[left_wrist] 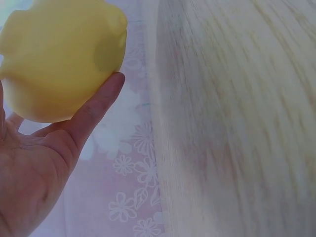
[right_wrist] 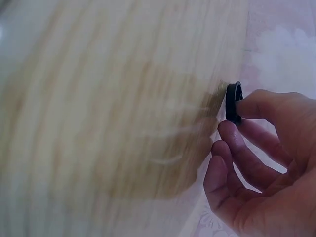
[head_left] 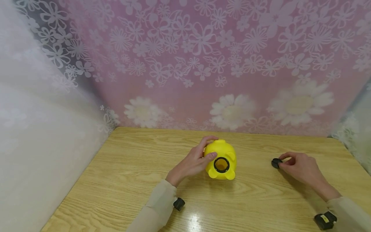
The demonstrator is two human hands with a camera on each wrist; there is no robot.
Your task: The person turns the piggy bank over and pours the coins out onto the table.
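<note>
A round yellow piggy bank is tipped so that a round hole with a black rim faces the head camera. My left hand grips its left side, the thumb lying near the hole and the other fingers reaching round behind. In the left wrist view the yellow body sits in the curve of thumb and fingers. Well to the right, my right hand pinches a small round black cap between thumb and fingertips. The right wrist view has this cap edge-on, close over the tabletop.
Both hands are over a wood-grain table. A pink flowered cloth hangs along its back edge, and a pale cloth rises at the left. Black wrist devices sit at both sleeves.
</note>
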